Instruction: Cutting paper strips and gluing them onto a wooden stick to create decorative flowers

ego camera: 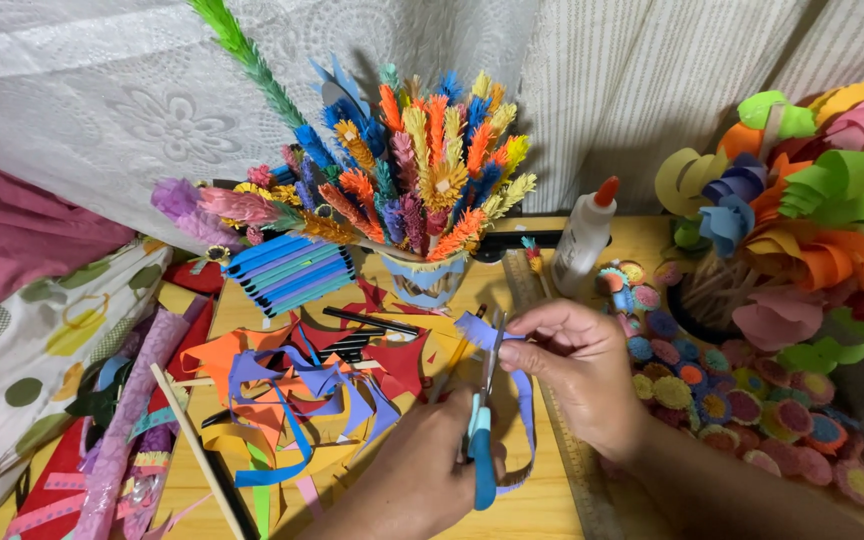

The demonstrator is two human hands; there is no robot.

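Note:
My left hand [420, 478] grips a pair of scissors with blue handles [480, 455]; the blades point up and away from me. My right hand [574, 372] pinches the top of a long blue paper strip [525, 405] at the scissor blades. The strip curves down past the handles towards the wooden table [517, 515]. Both hands work close together at the table's middle front.
A heap of cut paper scraps [292, 390] lies left of the hands. Behind stand a cup of fringed paper flowers [422, 175], a glue bottle [585, 235] and a stack of blue strips [292, 272]. Small paper discs [722, 400], a ruler [577, 465] and big curled paper flowers [802, 200] are at right.

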